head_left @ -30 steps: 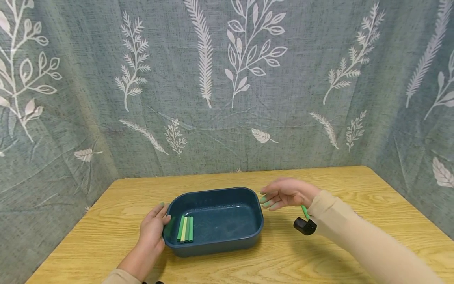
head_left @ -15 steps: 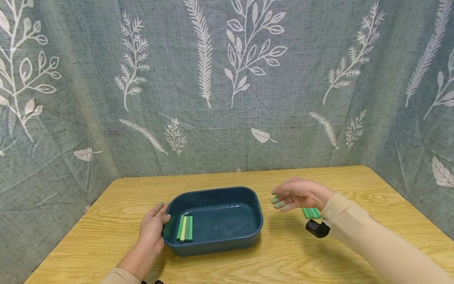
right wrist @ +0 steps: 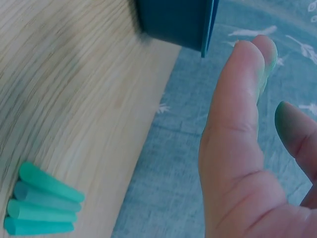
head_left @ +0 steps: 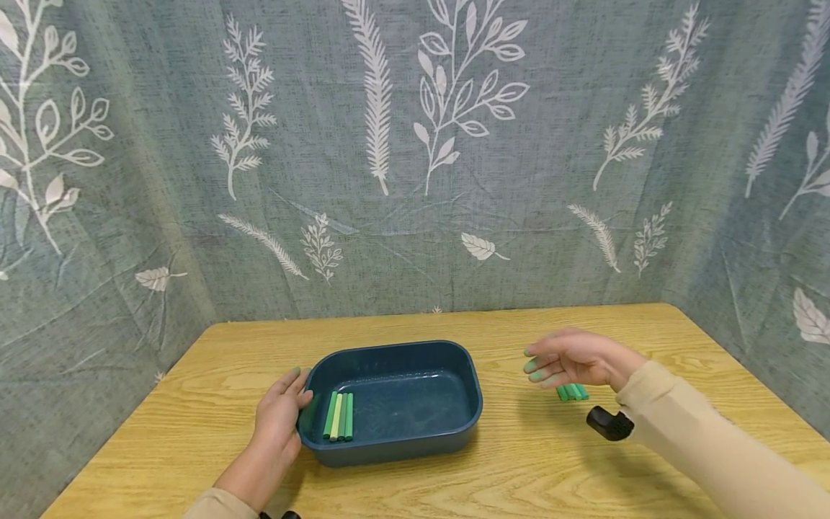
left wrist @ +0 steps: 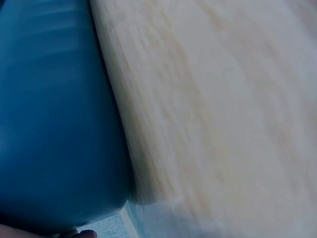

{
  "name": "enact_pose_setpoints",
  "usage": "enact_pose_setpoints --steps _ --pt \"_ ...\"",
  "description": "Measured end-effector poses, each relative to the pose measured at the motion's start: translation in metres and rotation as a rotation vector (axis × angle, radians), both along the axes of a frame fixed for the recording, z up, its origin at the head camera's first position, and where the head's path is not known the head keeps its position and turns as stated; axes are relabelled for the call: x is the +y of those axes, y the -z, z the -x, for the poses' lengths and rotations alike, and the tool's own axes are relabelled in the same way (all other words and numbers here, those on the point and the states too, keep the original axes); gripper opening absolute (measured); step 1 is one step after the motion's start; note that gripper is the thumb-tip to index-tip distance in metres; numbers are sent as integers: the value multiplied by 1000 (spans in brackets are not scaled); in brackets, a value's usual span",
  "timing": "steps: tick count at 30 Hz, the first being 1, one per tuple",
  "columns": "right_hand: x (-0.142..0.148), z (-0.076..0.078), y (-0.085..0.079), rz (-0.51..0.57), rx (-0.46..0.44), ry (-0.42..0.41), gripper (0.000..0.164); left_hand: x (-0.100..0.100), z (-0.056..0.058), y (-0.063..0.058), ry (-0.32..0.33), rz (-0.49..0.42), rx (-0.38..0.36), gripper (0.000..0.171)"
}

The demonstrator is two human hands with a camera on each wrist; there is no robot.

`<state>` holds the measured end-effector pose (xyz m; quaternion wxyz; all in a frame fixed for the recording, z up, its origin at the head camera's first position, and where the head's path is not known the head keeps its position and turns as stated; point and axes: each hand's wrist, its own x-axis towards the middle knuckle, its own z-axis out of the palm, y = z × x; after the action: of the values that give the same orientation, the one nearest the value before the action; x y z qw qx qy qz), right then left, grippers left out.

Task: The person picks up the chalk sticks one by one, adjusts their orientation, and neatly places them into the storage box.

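A dark blue rectangular plastic basin (head_left: 402,448) stands on the wooden table, with several green and pale green sticks (head_left: 338,417) side by side in its left end. My left hand (head_left: 277,417) holds the basin's left end, thumb over the rim and fingers along the outer wall. In the left wrist view the basin's outer wall (left wrist: 54,109) fills the left side. My right hand (head_left: 573,358) hovers to the right of the basin, fingers extended and nothing held. Just below it several short green sticks (head_left: 572,392) lie in a row on the table, partly hidden by the hand.
Wood-grain table (head_left: 519,461) surrounds the basin on all sides. Behind it hangs a grey-green curtain (head_left: 402,274) with white leaf prints. A black wrist camera (head_left: 609,423) juts from below the right sleeve.
My right hand has moved right, away from the basin, and more of the green sticks on the table came into view beneath it. The left hand and basin have stayed put.
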<state>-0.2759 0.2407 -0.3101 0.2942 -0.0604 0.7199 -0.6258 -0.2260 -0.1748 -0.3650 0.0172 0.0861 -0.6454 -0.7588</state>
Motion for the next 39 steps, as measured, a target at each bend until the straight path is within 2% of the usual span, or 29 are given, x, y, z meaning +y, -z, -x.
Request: enact_pose_setpoints --steps 14,22,26,30,33,39 --pt "32 -1 1 -13 17 38 57 0 0 0 -7 -6 -3 60" --pt "55 6 13 59 -6 -26 74 -1 -1 1 -10 -5 -10 61" --pt "57 1 13 3 -7 43 73 -2 0 2 -3 -14 -6 61" --pt "59 -3 15 -36 -9 93 61 -1 -1 0 -6 -12 -7 61" --pt "64 -4 18 -36 -17 105 56 0 -2 -2 -5 -4 -8 60" --pt "71 -2 25 -55 -29 115 56 -1 -2 0 4 -2 -10 61"
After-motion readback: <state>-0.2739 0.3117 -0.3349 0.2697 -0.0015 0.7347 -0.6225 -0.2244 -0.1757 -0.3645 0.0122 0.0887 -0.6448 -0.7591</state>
